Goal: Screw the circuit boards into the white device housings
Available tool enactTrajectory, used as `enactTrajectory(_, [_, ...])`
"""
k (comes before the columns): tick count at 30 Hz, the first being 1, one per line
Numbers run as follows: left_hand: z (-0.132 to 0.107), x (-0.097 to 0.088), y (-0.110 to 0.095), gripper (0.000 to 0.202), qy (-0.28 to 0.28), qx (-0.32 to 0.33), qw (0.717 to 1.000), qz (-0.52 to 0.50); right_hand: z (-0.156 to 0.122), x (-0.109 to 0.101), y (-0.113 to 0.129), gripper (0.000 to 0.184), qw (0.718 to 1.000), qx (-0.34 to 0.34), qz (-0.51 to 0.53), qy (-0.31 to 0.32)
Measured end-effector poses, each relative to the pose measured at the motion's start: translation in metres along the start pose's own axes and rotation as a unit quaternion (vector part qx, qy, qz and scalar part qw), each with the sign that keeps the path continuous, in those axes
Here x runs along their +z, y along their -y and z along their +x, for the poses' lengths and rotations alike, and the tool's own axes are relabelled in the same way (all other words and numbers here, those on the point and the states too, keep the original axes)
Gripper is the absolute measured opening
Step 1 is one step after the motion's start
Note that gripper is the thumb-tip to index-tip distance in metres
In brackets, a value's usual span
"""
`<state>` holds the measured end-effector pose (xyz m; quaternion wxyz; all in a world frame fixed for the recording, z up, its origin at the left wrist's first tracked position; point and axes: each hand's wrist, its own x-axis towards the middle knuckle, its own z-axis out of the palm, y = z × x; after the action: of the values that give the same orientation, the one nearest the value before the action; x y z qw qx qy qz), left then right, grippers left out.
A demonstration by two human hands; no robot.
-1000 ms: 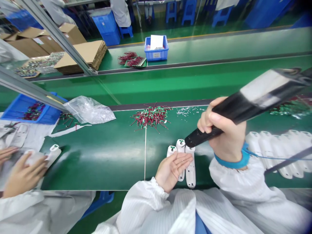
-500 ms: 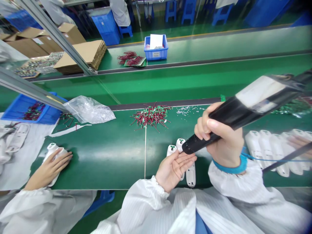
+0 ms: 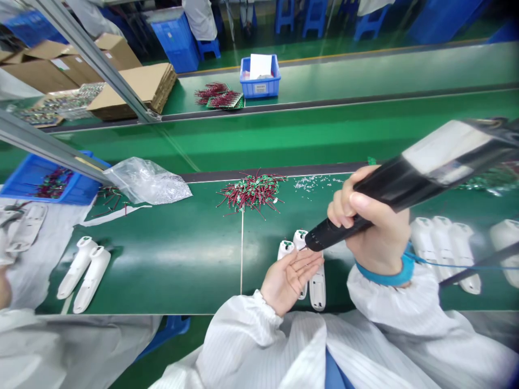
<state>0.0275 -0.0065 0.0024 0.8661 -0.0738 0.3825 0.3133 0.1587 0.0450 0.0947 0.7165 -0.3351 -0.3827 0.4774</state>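
My right hand [image 3: 371, 216] is wrapped round a black electric screwdriver [image 3: 399, 186], tilted so that its tip points down and left. That tip is by the head end of a white plastic housing [image 3: 317, 286]. A second white housing [image 3: 286, 247] lies beside it, partly covered by my left hand [image 3: 291, 275]. Palm up with the fingers stretched out, my left hand is just below the screwdriver's tip. Whether anything small lies on the palm I cannot make out. Small green circuit boards show in the heads of both housings.
Beyond my hands lie a heap of red-wired green boards [image 3: 253, 192] and scattered small white parts [image 3: 308, 183]. Two white housings [image 3: 92, 278] lie at left, several more housings [image 3: 444, 248] at right. A plastic bag [image 3: 148, 181] and blue bin [image 3: 48, 181] stand left.
A co-worker's hand at left has withdrawn, leaving two housings uncovered. At right, some housings have gone from the row and another hand has left view. My screwdriver has shifted slightly.
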Motion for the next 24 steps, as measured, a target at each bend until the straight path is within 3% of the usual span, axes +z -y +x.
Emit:
enactTrajectory(5, [0.002, -0.003, 0.007, 0.033, -0.023, 0.031, 0.999, 0.032, 0.016, -0.009, -0.023, 0.019, 0.992, -0.054, -0.105, -0.045])
enactTrajectory(10, [0.003, -0.005, 0.012, 0.026, -0.025, 0.071, 0.996, 0.054, 0.026, -0.017, -0.044, 0.019, 0.989, -0.022, -0.138, -0.049])
enactTrajectory(24, [0.004, -0.004, 0.011, 0.028, -0.028, 0.072, 0.995, 0.057, 0.028, -0.014, -0.05, 0.023, 0.989, -0.008, -0.142, -0.04])
